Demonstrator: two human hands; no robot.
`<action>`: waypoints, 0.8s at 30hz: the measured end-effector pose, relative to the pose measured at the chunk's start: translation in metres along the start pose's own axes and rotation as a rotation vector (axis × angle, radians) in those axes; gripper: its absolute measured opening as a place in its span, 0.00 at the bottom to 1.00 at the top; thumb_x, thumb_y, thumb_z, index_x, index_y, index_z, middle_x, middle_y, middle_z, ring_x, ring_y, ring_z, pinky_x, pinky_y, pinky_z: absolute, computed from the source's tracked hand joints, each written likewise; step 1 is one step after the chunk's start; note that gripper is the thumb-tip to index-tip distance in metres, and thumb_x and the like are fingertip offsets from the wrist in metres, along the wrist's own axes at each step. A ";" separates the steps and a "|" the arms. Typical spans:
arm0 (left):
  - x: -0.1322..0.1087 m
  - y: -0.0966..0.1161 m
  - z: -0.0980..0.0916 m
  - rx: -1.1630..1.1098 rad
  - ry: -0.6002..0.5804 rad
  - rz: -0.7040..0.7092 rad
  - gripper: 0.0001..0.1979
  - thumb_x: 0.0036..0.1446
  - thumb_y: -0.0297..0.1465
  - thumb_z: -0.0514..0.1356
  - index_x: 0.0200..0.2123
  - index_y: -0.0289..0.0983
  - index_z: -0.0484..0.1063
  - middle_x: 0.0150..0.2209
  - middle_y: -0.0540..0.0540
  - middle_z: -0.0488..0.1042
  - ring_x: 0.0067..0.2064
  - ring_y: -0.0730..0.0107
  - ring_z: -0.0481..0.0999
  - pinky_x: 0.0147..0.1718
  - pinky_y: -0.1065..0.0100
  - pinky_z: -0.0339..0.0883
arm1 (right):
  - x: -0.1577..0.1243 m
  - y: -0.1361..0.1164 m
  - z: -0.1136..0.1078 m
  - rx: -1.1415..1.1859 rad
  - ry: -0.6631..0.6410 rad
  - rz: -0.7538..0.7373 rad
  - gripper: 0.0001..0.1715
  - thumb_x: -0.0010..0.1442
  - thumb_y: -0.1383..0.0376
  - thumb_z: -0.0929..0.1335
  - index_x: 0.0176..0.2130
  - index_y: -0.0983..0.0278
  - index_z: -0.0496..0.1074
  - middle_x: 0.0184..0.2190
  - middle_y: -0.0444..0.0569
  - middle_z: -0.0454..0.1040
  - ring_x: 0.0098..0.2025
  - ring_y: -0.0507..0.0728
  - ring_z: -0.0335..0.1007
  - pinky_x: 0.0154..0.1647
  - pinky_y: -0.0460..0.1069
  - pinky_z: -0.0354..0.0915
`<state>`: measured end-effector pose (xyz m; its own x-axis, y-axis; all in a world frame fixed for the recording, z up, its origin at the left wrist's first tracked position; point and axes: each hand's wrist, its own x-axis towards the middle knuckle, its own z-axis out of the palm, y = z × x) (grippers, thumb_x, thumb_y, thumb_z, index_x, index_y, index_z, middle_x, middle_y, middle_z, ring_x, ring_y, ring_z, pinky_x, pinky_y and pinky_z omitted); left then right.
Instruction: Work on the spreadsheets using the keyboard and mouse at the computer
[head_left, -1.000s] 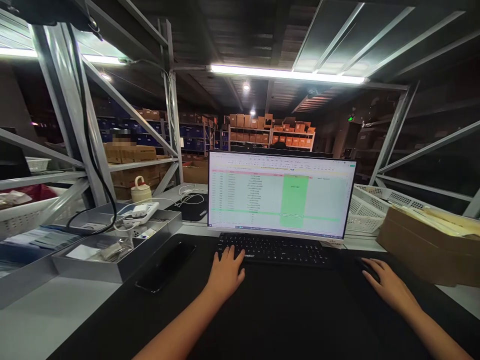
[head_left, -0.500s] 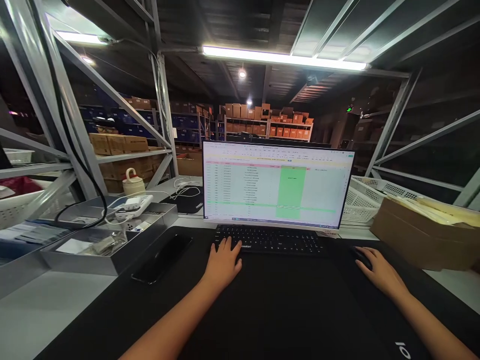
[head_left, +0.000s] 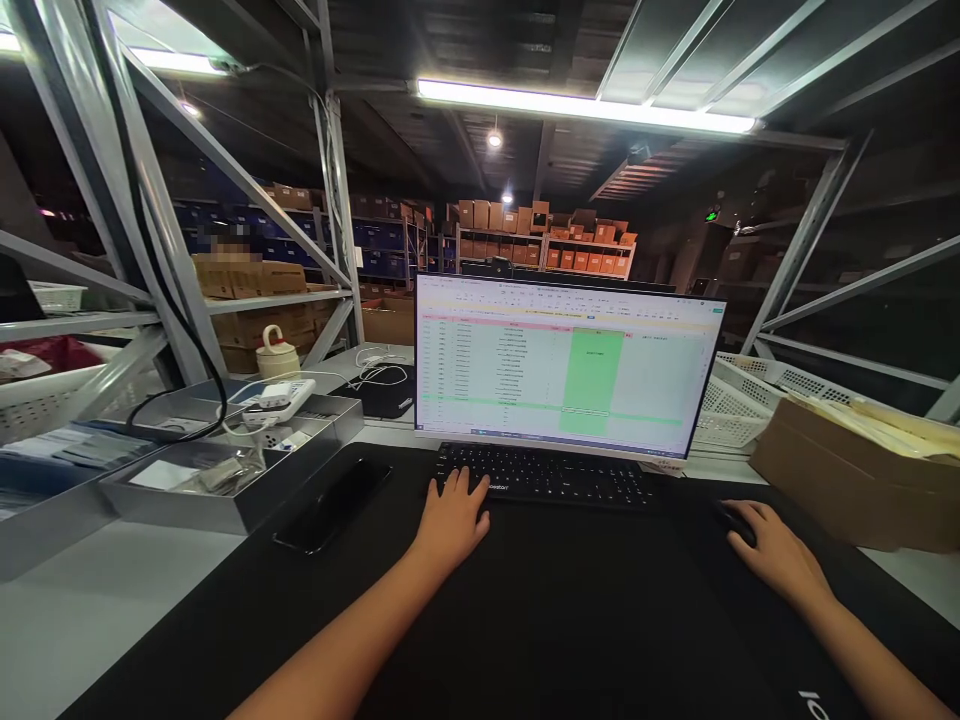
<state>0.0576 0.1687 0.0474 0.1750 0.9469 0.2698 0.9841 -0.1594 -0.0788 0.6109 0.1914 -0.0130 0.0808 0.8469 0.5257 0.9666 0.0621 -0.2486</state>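
Note:
My left hand (head_left: 450, 518) rests with spread fingers on the left front part of a black keyboard (head_left: 570, 483), palm down, gripping nothing. My right hand (head_left: 781, 556) is wrapped over a dark computer mouse (head_left: 733, 519), which it largely covers. Behind the keyboard stands a monitor (head_left: 517, 370) with a spreadsheet that has a green column and a green highlighted row. A black phone (head_left: 334, 506) lies to the left of my left hand on the black desk mat (head_left: 570, 610).
Grey trays (head_left: 225, 512) with papers and cables sit at the left, near a cream jug-like bottle (head_left: 277, 358). At the right are a cardboard box (head_left: 840, 480) of papers and white baskets (head_left: 739, 415). Metal rack posts frame the desk; boxed shelves stand behind.
The view has shifted slightly, so the scene sits a little further right. Both hands keep their places on the keyboard and the mouse.

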 end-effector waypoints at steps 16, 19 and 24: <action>-0.001 -0.001 0.001 -0.047 0.002 -0.001 0.30 0.64 0.36 0.53 0.69 0.40 0.61 0.70 0.30 0.61 0.71 0.41 0.59 0.65 0.37 0.54 | 0.000 -0.007 -0.006 0.021 -0.028 -0.069 0.29 0.55 0.53 0.63 0.53 0.57 0.75 0.52 0.54 0.76 0.53 0.65 0.75 0.57 0.60 0.70; -0.001 -0.001 0.000 -0.050 -0.011 0.000 0.30 0.64 0.37 0.54 0.69 0.40 0.60 0.70 0.30 0.60 0.71 0.41 0.59 0.65 0.36 0.54 | 0.001 -0.008 -0.008 0.008 -0.039 -0.067 0.31 0.55 0.51 0.63 0.53 0.58 0.76 0.52 0.54 0.76 0.52 0.66 0.76 0.54 0.61 0.72; -0.002 0.000 -0.002 -0.051 -0.005 0.004 0.30 0.64 0.37 0.54 0.68 0.41 0.61 0.70 0.30 0.60 0.70 0.41 0.60 0.65 0.36 0.55 | 0.000 -0.014 -0.013 -0.002 -0.053 -0.026 0.32 0.55 0.49 0.62 0.54 0.57 0.76 0.53 0.54 0.76 0.49 0.67 0.77 0.49 0.62 0.73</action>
<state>0.0571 0.1661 0.0489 0.1794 0.9476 0.2643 0.9836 -0.1775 -0.0313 0.6005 0.1837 0.0011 0.0430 0.8717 0.4881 0.9688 0.0829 -0.2335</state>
